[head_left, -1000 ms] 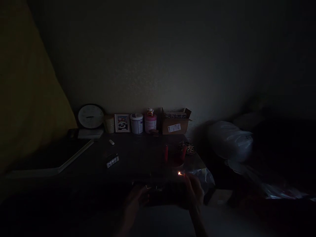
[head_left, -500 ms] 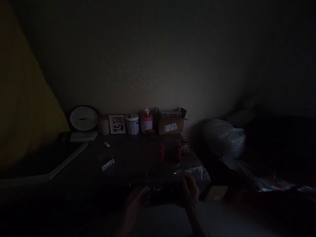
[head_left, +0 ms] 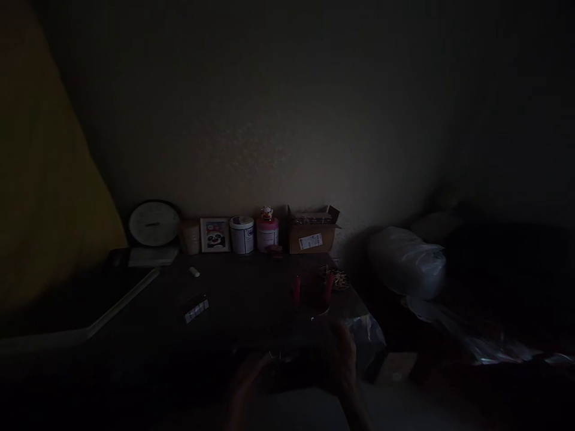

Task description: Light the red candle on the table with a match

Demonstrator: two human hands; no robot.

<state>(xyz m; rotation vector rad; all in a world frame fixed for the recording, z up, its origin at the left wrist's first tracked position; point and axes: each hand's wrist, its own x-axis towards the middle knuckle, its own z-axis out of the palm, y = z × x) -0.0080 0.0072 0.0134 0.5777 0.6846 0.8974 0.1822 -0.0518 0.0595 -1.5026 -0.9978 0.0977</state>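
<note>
The room is very dark. My right hand (head_left: 342,354) is raised at the near edge of a dark table (head_left: 242,299), fingers pinched on a thin match whose tip (head_left: 312,319) shows only a faint glow. My left hand (head_left: 251,374) hovers lower left of it, close to a small dark object at the table edge; I cannot tell whether it grips it. Just beyond the match stand two red candles (head_left: 296,290) (head_left: 328,286) with a dark red holder between them.
Against the wall stand a round clock (head_left: 154,223), a panda picture (head_left: 214,234), a white tub (head_left: 242,234), a pink jar (head_left: 268,230) and an open cardboard box (head_left: 313,230). A white bag (head_left: 406,260) lies right, crinkled plastic (head_left: 368,338) hangs by the table corner.
The match flame, bright a second ago, has died down to a faint glow. My right hand has shifted slightly left and lower, and the scene has darkened.
</note>
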